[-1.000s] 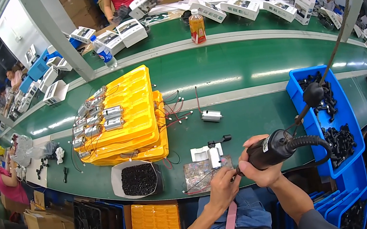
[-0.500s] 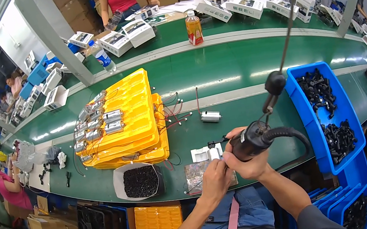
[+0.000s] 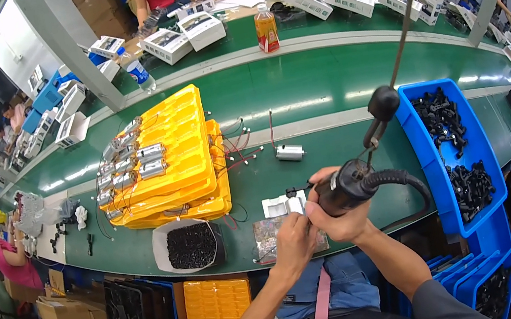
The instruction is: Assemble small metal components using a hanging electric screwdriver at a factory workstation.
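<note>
My right hand (image 3: pixel 346 220) is wrapped round a black corded electric screwdriver (image 3: pixel 344 187), which hangs from a cable and lies tilted in my grip. Close against it, my left hand (image 3: pixel 296 242) pinches the near end of a pale, silvery cylindrical piece (image 3: pixel 295 205) with a black part at its far end. That piece sits at a white fixture block (image 3: pixel 273 207). The screwdriver's tip is hidden by my hands. Under my left hand lies a scuffed flat plate (image 3: pixel 267 234). A loose silver motor (image 3: pixel 290 153) with thin leads rests farther back on the green bench.
Stacked yellow trays (image 3: pixel 199 186) with silver motors stand at left, behind a tub of small black screws (image 3: pixel 190 246). At right is a blue bin (image 3: pixel 414 145) of black parts. Bottles (image 3: pixel 266 29) and white boxes (image 3: pixel 202 29) stand beyond the belt, where two people work.
The whole view has shifted slightly, with bench items sitting a little higher in the picture. Both hands keep their grips on the screwdriver and the pale piece.
</note>
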The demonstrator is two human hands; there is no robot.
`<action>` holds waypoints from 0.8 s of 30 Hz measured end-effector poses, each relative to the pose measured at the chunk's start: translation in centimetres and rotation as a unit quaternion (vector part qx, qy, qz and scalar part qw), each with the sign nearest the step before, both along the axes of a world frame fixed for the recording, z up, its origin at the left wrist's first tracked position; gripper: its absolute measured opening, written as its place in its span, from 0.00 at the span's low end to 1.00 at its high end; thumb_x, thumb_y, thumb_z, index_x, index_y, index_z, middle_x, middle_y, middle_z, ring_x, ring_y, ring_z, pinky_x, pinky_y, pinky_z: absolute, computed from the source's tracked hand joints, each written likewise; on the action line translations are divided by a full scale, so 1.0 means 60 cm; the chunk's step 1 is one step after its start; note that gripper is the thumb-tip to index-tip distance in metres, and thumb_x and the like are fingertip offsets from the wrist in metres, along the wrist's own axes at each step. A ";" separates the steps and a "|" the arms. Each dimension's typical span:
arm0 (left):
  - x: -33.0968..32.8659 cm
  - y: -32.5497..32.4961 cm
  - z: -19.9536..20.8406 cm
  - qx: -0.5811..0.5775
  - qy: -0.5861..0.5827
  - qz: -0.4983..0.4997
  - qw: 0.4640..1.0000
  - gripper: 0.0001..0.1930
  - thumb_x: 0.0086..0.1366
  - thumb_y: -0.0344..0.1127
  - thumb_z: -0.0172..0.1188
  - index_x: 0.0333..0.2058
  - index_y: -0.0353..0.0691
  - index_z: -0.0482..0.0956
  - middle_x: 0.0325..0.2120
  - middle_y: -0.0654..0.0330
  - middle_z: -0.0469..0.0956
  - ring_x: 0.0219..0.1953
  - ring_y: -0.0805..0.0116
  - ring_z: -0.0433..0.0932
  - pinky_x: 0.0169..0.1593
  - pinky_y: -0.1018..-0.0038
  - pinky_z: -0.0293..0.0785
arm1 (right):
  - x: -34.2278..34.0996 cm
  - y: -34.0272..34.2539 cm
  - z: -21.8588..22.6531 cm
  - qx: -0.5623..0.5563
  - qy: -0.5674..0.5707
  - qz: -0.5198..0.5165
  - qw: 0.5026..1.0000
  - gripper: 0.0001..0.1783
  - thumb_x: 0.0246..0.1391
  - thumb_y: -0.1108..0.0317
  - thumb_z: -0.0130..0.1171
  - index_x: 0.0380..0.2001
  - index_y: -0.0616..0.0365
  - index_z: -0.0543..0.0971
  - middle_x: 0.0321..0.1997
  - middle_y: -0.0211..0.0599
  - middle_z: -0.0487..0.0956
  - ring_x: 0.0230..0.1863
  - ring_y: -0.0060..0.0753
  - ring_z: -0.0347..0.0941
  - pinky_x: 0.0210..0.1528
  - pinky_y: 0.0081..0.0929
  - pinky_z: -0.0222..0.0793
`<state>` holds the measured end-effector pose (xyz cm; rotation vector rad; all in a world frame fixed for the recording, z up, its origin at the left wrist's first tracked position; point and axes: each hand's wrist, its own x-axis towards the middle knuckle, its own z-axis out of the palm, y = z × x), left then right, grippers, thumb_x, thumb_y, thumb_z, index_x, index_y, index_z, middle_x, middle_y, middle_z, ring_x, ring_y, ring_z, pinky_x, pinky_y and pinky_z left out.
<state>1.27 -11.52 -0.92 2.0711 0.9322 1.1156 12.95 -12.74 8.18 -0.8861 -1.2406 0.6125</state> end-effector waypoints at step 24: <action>-0.021 0.124 0.030 -0.023 0.111 -0.104 0.988 0.18 0.46 0.17 0.45 0.39 0.30 0.69 0.37 0.45 0.68 0.44 0.45 0.66 0.49 0.59 0.64 | 0.000 0.150 -0.004 0.036 -0.047 -0.043 0.997 0.13 0.39 0.78 0.61 0.32 0.66 0.74 0.19 0.27 0.74 0.20 0.16 0.69 0.24 0.18 0.66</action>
